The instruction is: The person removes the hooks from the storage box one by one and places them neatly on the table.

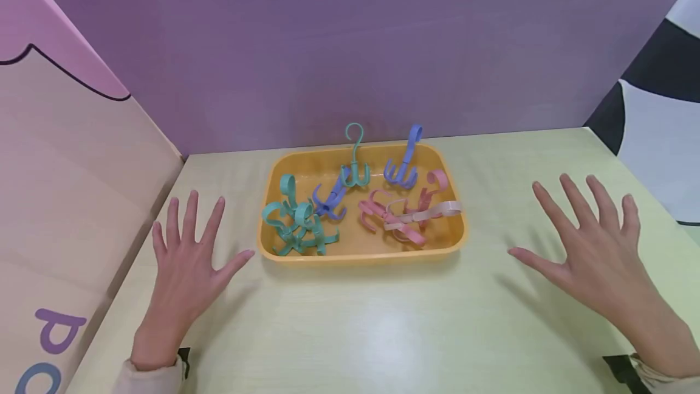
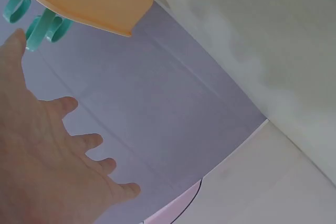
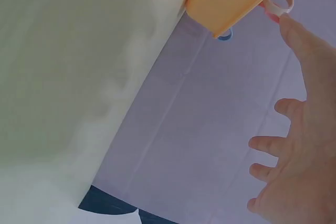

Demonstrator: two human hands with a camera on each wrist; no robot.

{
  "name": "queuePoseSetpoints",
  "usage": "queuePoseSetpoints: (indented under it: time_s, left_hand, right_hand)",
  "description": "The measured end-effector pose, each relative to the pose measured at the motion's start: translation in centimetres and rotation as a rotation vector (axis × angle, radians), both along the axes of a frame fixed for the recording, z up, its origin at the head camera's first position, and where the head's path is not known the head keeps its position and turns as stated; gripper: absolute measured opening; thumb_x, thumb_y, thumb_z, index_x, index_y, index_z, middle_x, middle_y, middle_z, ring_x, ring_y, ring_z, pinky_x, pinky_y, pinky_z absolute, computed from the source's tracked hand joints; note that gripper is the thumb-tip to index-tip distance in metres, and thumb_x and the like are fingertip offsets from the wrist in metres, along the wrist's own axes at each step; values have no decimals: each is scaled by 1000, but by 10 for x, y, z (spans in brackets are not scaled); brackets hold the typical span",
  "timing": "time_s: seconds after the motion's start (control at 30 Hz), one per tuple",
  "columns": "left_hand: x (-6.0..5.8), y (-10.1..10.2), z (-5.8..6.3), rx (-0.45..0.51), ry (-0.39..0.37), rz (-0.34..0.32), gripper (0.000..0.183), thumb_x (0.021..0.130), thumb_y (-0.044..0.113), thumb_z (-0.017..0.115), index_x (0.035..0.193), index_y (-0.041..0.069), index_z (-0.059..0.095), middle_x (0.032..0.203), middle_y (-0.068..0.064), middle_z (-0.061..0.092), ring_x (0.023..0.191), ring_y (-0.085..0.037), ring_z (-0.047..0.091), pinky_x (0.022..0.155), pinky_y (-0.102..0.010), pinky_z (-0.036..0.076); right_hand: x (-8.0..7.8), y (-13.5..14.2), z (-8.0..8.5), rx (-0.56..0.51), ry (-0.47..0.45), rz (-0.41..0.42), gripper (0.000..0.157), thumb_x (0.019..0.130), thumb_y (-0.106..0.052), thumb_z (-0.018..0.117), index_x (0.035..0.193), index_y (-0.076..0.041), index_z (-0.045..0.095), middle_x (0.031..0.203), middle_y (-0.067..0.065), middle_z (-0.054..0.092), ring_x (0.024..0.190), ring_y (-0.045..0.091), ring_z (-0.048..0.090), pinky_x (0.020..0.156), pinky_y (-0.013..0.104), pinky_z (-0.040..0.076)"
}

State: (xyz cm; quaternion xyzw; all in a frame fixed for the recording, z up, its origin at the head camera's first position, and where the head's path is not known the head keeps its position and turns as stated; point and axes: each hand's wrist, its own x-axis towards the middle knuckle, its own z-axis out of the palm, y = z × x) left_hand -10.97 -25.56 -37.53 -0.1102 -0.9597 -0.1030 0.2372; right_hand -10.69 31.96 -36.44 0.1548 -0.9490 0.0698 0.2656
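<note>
An orange plastic basket [image 1: 361, 258] sits at the back middle of the table, holding several small multi-prong hook hangers. Green hooks [image 1: 295, 224] are heaped at its left, and one green hook [image 1: 355, 169] leans on the back wall of the basket. Blue hooks [image 1: 404, 166] lie toward the back and middle; pink hooks [image 1: 391, 217] and a pale pink hook [image 1: 426, 216] are at the right. My left hand [image 1: 186, 278] is held left of the basket, fingers spread, holding nothing. To the right of it my right hand [image 1: 598, 254] is likewise spread, with nothing in it.
The pale wooden table [image 1: 350, 327] runs up to a purple panel [image 1: 350, 47] close behind the basket. A cream and pink panel [image 1: 71, 157] stands along the left, and a black and white panel [image 1: 662, 102] along the right.
</note>
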Motion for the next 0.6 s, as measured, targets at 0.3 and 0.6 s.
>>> queuePoseSetpoints:
  time_s: [0.3, 0.6]
  left_hand:
    - [-8, -1, 2, -9, -18, -43, 91, 85, 65, 63, 159, 26, 26, 166, -13, 8, 151, -40, 0, 111, -72, 4]
    - [-19, 5, 6, 38, -122, -95, 90, 91, 57, 63, 161, 27, 15, 166, -14, 2, 150, -44, 1, 112, -71, 9]
  right_hand:
    - [-12, -7, 22, 72, 89, 57, 97, 81, -90, 32, 154, -27, 37, 152, 22, 38, 148, 41, 17, 111, 73, 5]
    - [-33, -23, 40, 71, 46, 132, 94, 83, -87, 37, 155, -25, 36, 155, 21, 34, 148, 42, 18, 113, 69, 3]
